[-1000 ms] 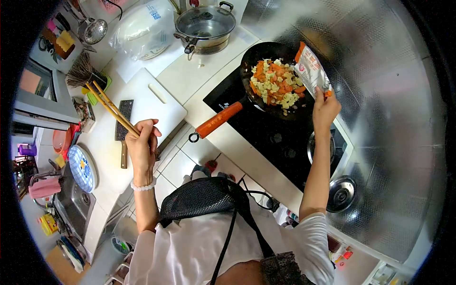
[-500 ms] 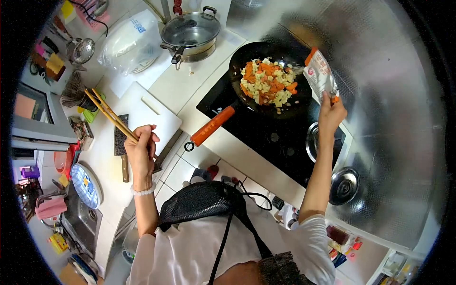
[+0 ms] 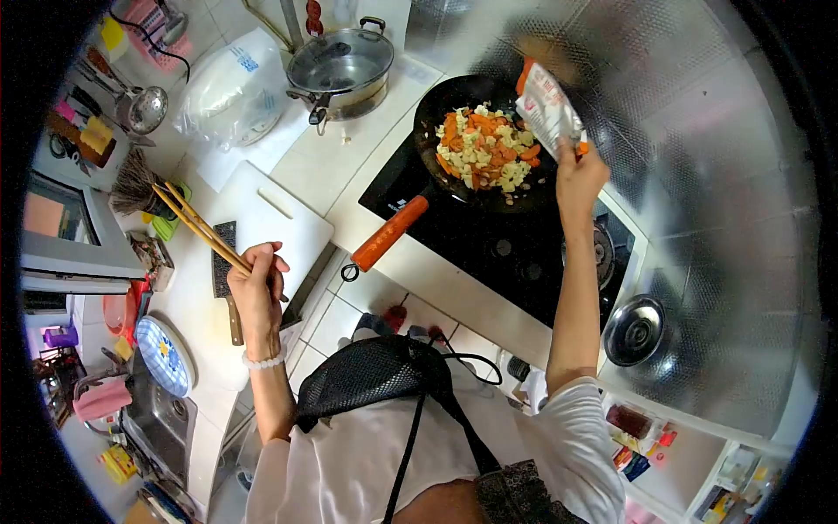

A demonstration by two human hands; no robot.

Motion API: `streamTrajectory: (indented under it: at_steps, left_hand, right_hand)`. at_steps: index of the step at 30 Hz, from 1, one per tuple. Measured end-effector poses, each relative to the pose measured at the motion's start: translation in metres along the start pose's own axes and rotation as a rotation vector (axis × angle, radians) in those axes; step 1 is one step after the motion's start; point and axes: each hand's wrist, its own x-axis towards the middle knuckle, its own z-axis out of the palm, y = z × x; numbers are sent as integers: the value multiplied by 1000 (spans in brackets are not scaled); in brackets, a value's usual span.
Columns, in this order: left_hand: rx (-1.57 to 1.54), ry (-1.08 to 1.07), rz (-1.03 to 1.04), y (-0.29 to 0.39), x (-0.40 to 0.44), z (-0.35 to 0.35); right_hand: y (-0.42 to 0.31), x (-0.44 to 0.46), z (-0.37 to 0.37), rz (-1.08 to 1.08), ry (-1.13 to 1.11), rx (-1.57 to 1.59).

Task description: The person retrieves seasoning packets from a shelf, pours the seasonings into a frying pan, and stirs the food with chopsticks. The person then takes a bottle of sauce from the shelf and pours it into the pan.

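Note:
My left hand [image 3: 256,293] is closed round a pair of wooden chopsticks [image 3: 197,224], whose tips point up and to the left over the counter. Beneath them a cleaver [image 3: 224,271] lies beside a white cutting board [image 3: 301,229]. My right hand [image 3: 580,182] grips a white and orange packet [image 3: 548,109], tilted over the right side of a black wok [image 3: 432,105]. Sliced carrots and pale yellow pieces [image 3: 486,148] fill the middle of the wok. Its orange handle [image 3: 390,232] points toward me. Whether anything is coming out of the packet, I cannot tell.
The wok sits on a black cooktop [image 3: 489,262]. A lidded glass pot [image 3: 342,65] and a bagged plate [image 3: 229,92] stand at the back. To the left are a blue patterned plate [image 3: 164,356] and the sink [image 3: 148,419]. A burner cover [image 3: 635,330] leans at the right.
My right hand has moved left with the packet, bringing it further over the wok's right side. My left hand still holds the chopsticks and has barely shifted.

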Motion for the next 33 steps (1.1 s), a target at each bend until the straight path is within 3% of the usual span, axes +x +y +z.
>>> streamTrajectory:
  at_steps: [5, 10, 13, 15, 16, 20, 25, 27, 29, 30, 31, 33]
  left_hand:
    - [7, 7, 11, 2, -2, -6]
    - [6, -17, 0, 3, 1, -3]
    - [14, -41, 4, 5, 3, 1]
    - [11, -52, 5, 5, 2, 5]
    - [6, -63, -4, 5, 1, 5]
    - [10, -62, -8, 5, 2, 4]
    - [21, -61, 0, 3, 5, -2]
    - [-9, -71, 11, 6, 4, -2]
    - [5, -74, 6, 4, 4, -2]
    - [20, -76, 0, 3, 4, -3]
    - [21, -80, 0, 2, 2, -3]
    - [22, -99, 0, 3, 2, -2]
  right_hand:
    - [-8, -14, -11, 79, -37, 164]
    - [-2, -21, -21, 12, 23, 115]
    - [-13, -27, -32, 50, 140, 241]
    - [-10, -34, -34, -13, 57, 177]
    - [-10, -34, -36, 73, -135, 52]
    - [-5, -47, -33, 141, -75, 208]
    - [-11, -46, -47, 24, -117, -23]
    - [-21, -47, -49, 120, -100, 47]
    - [-24, -47, -48, -53, 182, 130]
    - [-22, -48, -47, -60, 89, 124]
    - [-22, -47, -48, 38, -146, -6]
    - [-20, -50, -42, 72, -191, -33]
